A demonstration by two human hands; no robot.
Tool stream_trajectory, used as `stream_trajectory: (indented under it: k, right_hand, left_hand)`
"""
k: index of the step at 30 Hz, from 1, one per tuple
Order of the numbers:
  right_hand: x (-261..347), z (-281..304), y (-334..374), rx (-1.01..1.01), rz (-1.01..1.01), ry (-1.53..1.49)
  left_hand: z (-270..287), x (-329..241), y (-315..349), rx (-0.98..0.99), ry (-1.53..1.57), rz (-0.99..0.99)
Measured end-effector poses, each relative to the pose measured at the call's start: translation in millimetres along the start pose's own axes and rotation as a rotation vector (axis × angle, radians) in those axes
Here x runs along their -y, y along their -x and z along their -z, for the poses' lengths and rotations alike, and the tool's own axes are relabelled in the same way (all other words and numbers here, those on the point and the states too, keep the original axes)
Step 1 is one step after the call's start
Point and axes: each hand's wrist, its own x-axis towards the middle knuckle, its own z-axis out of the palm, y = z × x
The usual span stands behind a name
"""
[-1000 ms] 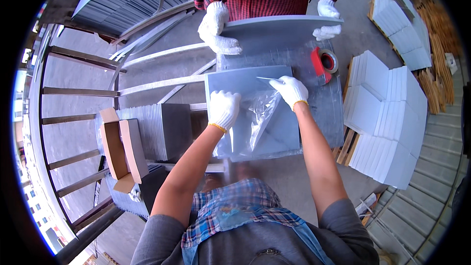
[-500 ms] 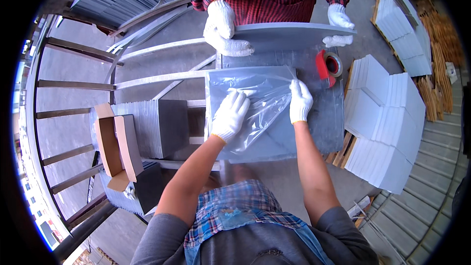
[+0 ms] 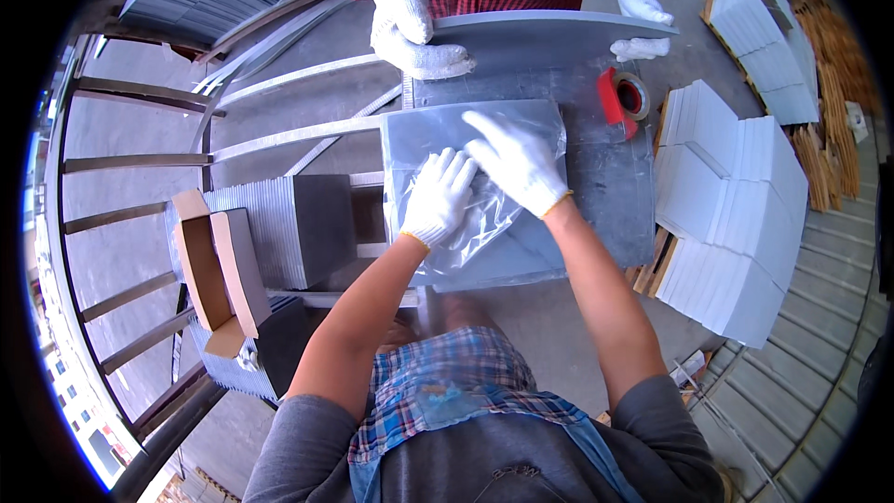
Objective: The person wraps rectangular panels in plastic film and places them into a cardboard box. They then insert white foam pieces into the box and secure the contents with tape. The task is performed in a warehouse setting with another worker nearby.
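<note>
Clr film (image 3: pixel 486 225) prob. under L+R fingers (image 3: pixel 451 168)

Dark grey tabletop (image 3: pixel 610 210): flat grey panel (image 3: pixel 538 247) under clear film (image 3: pixel 484 228); red tape dispenser (image 3: pixel 612 104) farther right.

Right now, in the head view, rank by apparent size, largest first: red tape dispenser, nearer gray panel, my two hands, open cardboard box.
1. Nearer gray panel
2. Open cardboard box
3. Left hand and right hand: too alike to rank
4. Red tape dispenser

Clear film (image 3: pixel 486 224) | wrinkled (glossy) | over grey panel (image 3: pixel 531 250) | panel flat
</note>
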Motion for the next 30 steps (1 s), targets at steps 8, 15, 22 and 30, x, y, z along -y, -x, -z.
stream_trajectory:
  k: [8,15,22,30]
  right_hand:
    - [-8,-14,39,0.472,-0.234,0.395]
    - [-25,25,91,0.495,0.104,0.398]
    - [-42,23,140,0.241,0.325,0.440]
    - [-12,15,154,0.149,-0.100,0.383]
  left_hand:
    - [11,-3,-3,-0.050,0.077,0.014]
    - [15,-4,-2,-0.035,0.064,0.033]
    - [15,-28,-8,0.108,-0.050,0.119]
    - [11,-21,-3,0.144,-0.059,0.106]
